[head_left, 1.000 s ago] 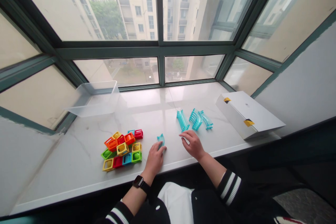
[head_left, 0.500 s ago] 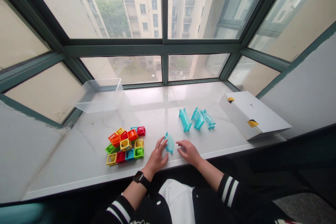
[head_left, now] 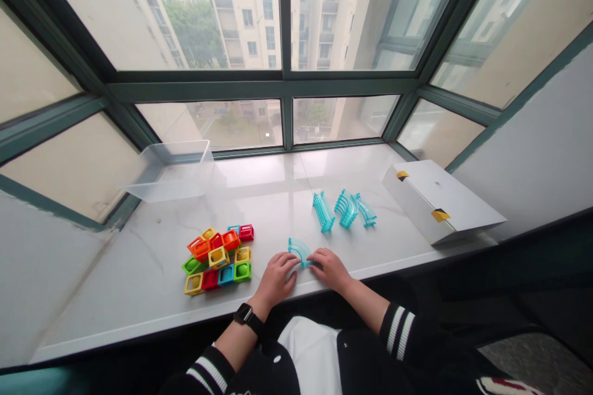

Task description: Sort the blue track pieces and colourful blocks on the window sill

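A translucent turquoise curved track piece lies on the white marble-look sill in front of me. My right hand has its fingertips and thumb closed on the right end of this piece. My left hand rests at its near left side, fingers stretched toward it and thumb apart; the fingertips seem to touch the edge. Left of my hands sits a cluster of red, yellow, green, blue and orange hollow blocks. Beyond my right hand are a turquoise straight track stack and curved track pieces.
A clear plastic bin stands at the back left by the window. On the right is a white box with yellow-and-black tape tabs. The sill's front edge runs close below my wrists.
The curved track piece has turned, so its right end now points toward my right hand. My right hand has moved left and closed on that end. The view has shifted slightly.
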The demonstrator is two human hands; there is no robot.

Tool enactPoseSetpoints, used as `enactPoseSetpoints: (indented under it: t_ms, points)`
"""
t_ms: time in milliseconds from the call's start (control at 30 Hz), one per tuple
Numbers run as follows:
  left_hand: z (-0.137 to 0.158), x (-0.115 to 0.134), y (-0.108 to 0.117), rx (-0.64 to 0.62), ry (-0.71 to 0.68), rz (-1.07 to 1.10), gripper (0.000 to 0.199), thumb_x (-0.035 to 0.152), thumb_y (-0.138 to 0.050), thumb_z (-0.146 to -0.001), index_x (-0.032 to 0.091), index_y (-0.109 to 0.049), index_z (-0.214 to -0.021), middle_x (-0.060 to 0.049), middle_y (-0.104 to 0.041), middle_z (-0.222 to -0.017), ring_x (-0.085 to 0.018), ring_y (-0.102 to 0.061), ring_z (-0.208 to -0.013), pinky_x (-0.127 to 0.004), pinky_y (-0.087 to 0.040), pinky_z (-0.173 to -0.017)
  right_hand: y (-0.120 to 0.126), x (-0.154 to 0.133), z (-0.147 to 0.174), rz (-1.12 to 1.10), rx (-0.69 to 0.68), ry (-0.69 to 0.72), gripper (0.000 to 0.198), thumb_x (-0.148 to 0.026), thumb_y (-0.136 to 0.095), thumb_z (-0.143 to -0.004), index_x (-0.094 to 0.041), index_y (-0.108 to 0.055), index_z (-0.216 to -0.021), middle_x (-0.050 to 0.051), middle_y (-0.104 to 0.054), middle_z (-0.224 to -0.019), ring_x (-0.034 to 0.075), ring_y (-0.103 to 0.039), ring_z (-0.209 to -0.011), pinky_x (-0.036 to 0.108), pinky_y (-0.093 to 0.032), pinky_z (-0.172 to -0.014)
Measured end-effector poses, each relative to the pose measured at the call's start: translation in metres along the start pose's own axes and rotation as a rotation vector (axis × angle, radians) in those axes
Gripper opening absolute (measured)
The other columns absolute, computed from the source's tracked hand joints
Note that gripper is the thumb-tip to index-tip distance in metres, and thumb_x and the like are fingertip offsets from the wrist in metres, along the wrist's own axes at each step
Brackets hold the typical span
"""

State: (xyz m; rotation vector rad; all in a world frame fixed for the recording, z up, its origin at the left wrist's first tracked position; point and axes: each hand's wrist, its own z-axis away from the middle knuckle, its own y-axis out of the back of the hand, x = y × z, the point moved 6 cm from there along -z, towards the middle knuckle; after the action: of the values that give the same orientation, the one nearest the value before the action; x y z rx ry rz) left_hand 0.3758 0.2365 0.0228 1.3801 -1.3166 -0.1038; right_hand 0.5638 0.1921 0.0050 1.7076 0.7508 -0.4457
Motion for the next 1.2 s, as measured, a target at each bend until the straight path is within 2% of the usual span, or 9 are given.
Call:
enactPoseSetpoints:
  t_ms: [133,267,400,567,767,967,1200]
  points:
    - [0.003,0.003,-0.008,0.020,-0.001,0.086,0.047,0.013,-0.054,-0.097,0.029,-0.065,-0.140,-0.009,-0.071,-0.130,-0.027,-0.065,-0.123,-0.053,-0.054,-0.110,0.013,-0.006,0.002,-0.065,0.086,0.023,0.021,-0.013,-0.070,-0.093,-0.027,-0.078,-0.108,0.005,-0.073,-0.099,0.022,-0.071,-0.092,0.035,-0.059,-0.085]
    - [-0.007,0.015,-0.015,0.043,0.050,0.198,0.057,0.014,-0.054,-0.097,0.029,-0.053,-0.152,-0.012,-0.067,-0.136,-0.027,-0.065,-0.125,-0.054,-0.056,-0.109,0.040,-0.012,-0.002,-0.090,0.215,0.057,0.022,-0.018,-0.065,-0.099,-0.029,-0.077,-0.113,0.005,-0.072,-0.099,0.021,-0.072,-0.089,0.035,-0.060,-0.084]
    - [-0.033,0.035,-0.011,0.062,0.043,0.312,0.057,0.015,-0.052,-0.100,0.032,-0.050,-0.154,-0.011,-0.061,-0.140,-0.025,-0.064,-0.127,-0.052,-0.057,-0.111,0.072,-0.014,-0.008,-0.094,0.306,0.097,0.022,-0.019,-0.063,-0.101,-0.029,-0.076,-0.117,0.006,-0.073,-0.100,0.023,-0.071,-0.094,0.037,-0.060,-0.086]
    - [-0.073,0.061,-0.005,0.073,-0.015,0.405,0.058,0.015,-0.052,-0.101,0.035,-0.049,-0.155,-0.010,-0.056,-0.143,-0.023,-0.065,-0.123,-0.047,-0.061,-0.104,0.110,-0.008,-0.010,-0.073,0.407,0.097,0.023,-0.022,-0.062,-0.103,-0.029,-0.075,-0.120,0.006,-0.072,-0.102,0.022,-0.071,-0.092,0.037,-0.061,-0.085]
    - [-0.110,0.085,-0.017,0.055,-0.056,0.435,0.057,0.018,-0.054,-0.101,0.035,-0.049,-0.155,-0.010,-0.054,-0.145,-0.024,-0.064,-0.125,-0.045,-0.063,-0.102,0.146,0.006,-0.009,-0.021,0.486,0.033,0.020,-0.025,-0.062,-0.102,-0.028,-0.077,-0.116,0.007,-0.073,-0.102,0.021,-0.070,-0.085,0.038,-0.062,-0.082]
    - [-0.137,0.098,-0.033,0.020,-0.043,0.428,0.062,0.019,-0.055,-0.100,0.033,-0.042,-0.159,-0.012,-0.050,-0.152,-0.025,-0.064,-0.125,-0.046,-0.064,-0.101,0.168,0.027,-0.008,0.009,0.508,-0.067,0.020,-0.030,-0.061,-0.102,-0.028,-0.078,-0.113,0.008,-0.075,-0.107,0.023,-0.071,-0.089,0.040,-0.063,-0.083]
    - [-0.163,0.102,-0.044,0.022,-0.033,0.494,0.059,0.018,-0.057,-0.098,0.030,-0.045,-0.155,-0.013,-0.046,-0.158,-0.023,-0.066,-0.121,-0.042,-0.065,-0.097,0.181,0.038,-0.013,0.053,0.542,-0.069,0.023,-0.026,-0.057,-0.103,-0.028,-0.076,-0.115,0.008,-0.074,-0.107,0.023,-0.071,-0.093,0.038,-0.062,-0.083]
